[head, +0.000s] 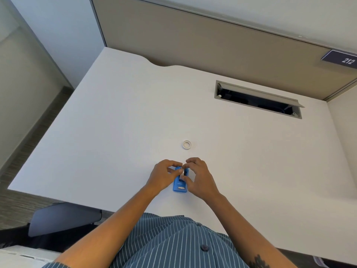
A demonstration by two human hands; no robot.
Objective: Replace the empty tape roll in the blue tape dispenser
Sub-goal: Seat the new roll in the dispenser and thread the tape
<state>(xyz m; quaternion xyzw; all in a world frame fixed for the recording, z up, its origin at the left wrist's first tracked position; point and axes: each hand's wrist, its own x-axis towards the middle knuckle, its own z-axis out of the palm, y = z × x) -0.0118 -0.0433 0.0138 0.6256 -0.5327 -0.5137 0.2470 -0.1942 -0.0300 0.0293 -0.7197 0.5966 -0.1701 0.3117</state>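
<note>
Left hand (164, 176): fingers curled, pinching blue tape dispenser (180, 183) at far end | Right hand (199, 176): curled, gripping dispenser's right side | Dispenser: smooth plastic, near desk (116, 122) centre | Tape roll (186, 145): white ring, farther off, apart.

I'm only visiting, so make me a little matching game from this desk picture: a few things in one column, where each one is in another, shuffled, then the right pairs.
Things:
1. tape dispenser
2. tape ring
3. cable hatch
4. number sign

Places:
A. far right of the desk, set into its top, lid open
B. between the left hand and right hand, near the desk's front edge
C. on the partition, upper right
D. alone on the desk, just beyond the hands

Pairs: 1-B, 2-D, 3-A, 4-C
</note>
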